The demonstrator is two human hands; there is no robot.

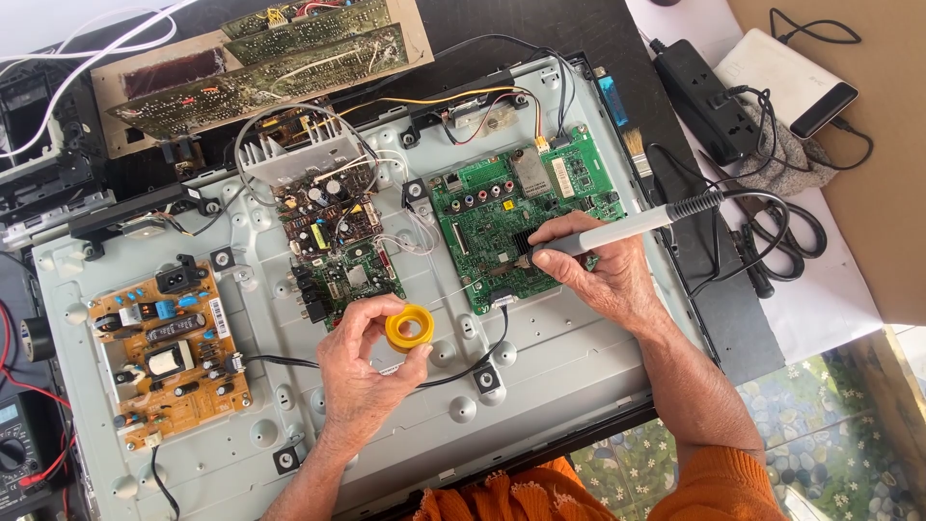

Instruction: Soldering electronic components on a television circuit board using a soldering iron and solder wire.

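— What does the left hand (362, 371) have?

— A small yellow spool (409, 327), pinched between thumb and fingertips over the grey metal chassis (540, 376), near its front edge.

— And the right hand (603, 270)?

— Its fingers are closed round a soldering iron (617, 232), tip down on the green main board (511, 227) toward the chassis's right side.

— Anything else?

— An orange power board (169, 352) sits at the left edge.

Bare forearms, with bright orange knitted clothing (714, 487) at the frame's bottom edge.
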